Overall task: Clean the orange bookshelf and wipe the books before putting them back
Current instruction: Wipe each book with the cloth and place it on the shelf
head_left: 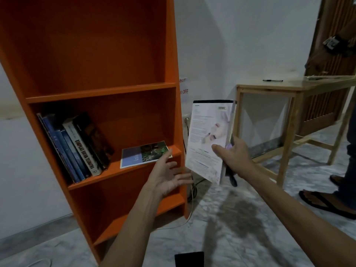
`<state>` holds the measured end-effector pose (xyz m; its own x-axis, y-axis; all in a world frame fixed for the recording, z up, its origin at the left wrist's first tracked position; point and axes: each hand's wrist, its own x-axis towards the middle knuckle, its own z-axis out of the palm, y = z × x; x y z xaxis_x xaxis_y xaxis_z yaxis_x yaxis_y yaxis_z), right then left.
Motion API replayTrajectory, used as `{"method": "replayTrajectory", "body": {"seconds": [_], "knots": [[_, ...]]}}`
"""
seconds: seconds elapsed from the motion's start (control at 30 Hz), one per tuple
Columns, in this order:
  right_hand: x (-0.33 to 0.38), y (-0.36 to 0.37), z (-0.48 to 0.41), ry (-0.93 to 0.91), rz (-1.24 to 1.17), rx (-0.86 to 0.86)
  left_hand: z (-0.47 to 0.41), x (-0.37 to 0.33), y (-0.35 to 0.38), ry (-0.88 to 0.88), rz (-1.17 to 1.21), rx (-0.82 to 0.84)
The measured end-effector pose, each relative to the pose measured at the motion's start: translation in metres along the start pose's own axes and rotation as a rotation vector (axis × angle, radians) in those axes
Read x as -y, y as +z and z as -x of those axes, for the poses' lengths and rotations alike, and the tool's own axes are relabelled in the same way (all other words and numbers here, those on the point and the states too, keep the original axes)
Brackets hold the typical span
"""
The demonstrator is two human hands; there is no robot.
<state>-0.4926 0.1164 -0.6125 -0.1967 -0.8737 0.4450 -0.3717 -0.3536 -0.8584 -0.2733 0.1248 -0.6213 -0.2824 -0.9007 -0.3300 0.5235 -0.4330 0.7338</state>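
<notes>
Stood upright against a white wall: a tall orange bookshelf, its upper compartment bare. Leaned together at the left of the middle shelf: a row of dark blue and black books, tilted leftward against the side panel. Lay flat on the same shelf, near its right end and front edge: a thin lilac-and-green paperback.

Hovered just in front of that shelf edge, below the flat paperback: the left hand, palm up, fingers spread wide and gripping nothing.

Was held out to the right of the bookshelf, clear of it: the right hand, thumb pressed on the face of a pale magazine-like book with a white rabbit picture, fingers wrapped behind it. Kept the book nearly upright, tilted slightly, lower corner close to the left fingertips. Clamped in the same grip, behind the book: a dark slim object with a lilac part; could not tell what it was.

Stood to the right by the wall: a light wooden table, a black pen on its tabletop. Showed at the far right on the marbled grey floor: a sandalled foot of another person.
</notes>
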Motion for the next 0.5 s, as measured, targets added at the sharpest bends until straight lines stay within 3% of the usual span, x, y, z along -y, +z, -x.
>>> {"method": "replayTrajectory", "body": {"seconds": [0.13,0.23,0.3,0.4,0.5], "knots": [[0.012,-0.002,0.012,-0.588,0.491,-0.016,0.004,-0.012,0.000,-0.030,0.228,0.223],[0.011,-0.002,0.018,-0.895,0.773,0.152,0.016,-0.016,0.009,0.017,0.329,0.355],[0.009,-0.001,0.020,-1.038,0.943,0.215,0.024,-0.016,0.013,0.078,0.342,0.277],[0.013,-0.002,0.021,-1.049,0.993,0.329,0.035,-0.010,0.015,0.179,0.275,0.099],[0.031,-0.003,0.023,-0.649,0.653,0.462,0.034,0.002,0.008,0.161,0.285,0.053]]}}
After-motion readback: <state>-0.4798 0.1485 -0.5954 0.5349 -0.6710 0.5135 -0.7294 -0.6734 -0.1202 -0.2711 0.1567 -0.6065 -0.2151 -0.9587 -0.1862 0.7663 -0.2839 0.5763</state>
